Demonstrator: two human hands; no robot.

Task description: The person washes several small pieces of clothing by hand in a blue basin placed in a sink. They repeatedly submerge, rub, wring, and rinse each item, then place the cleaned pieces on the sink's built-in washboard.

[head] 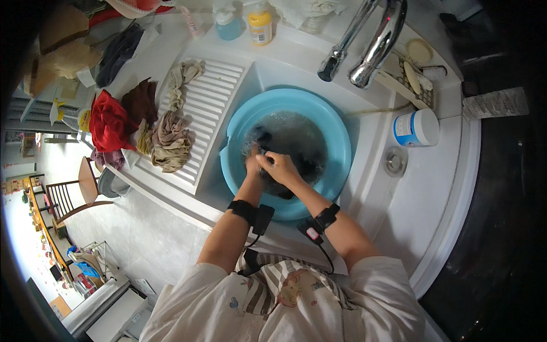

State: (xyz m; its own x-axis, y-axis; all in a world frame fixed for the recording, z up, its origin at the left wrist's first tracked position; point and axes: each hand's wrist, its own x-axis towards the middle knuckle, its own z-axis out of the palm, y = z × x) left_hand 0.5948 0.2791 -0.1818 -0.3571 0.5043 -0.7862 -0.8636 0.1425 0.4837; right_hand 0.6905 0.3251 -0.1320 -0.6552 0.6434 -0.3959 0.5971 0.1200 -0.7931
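A light blue plastic basin (286,96) sits in a white sink, holding cloudy, sudsy water (295,122). Dark cloth (312,160) lies in the water, mostly under the surface. My left hand (253,161) dips into the water at the basin's left side, beside a dark piece of the cloth; its fingers are blurred and partly hidden. My right hand (278,167) is just above the water, close to the left one, with thumb and fingers curled. Whether either hand grips the cloth cannot be made out.
Wrung cloths (171,143) lie on the ribbed washboard (213,102), with a red cloth (109,122) beyond. A chrome faucet (378,51) overhangs the sink. A white-and-blue tub (418,128) stands right, near a drain (395,161). Behind are a yellow bottle (260,28) and a blue pump bottle (227,25).
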